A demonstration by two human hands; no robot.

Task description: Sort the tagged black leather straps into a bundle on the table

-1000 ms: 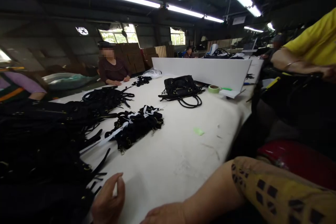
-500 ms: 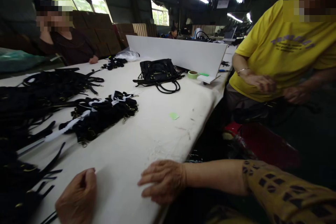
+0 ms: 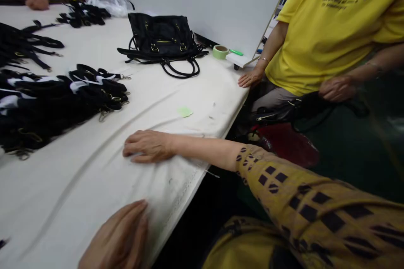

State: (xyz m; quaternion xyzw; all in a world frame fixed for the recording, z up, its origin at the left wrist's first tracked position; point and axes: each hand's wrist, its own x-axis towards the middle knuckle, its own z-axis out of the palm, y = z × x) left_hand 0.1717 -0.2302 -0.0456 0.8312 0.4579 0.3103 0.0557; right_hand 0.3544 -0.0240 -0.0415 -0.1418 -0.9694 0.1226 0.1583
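White cloth covers the surface, creased under both hands. Strap bundles lie left. Left hand flat, fingers open, holding nothing. Right hand flat, fingers spread, pressing cloth. Creases remain; smoothing looks unfinished.

Right hand flat, fingers spread; left hand palm down.

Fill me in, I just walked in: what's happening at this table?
The person's right hand and left hand press flat on the white cloth-covered table. Bundled black straps and a black leather handbag lie on it. A co-worker in a yellow shirt rests a hand at the edge.
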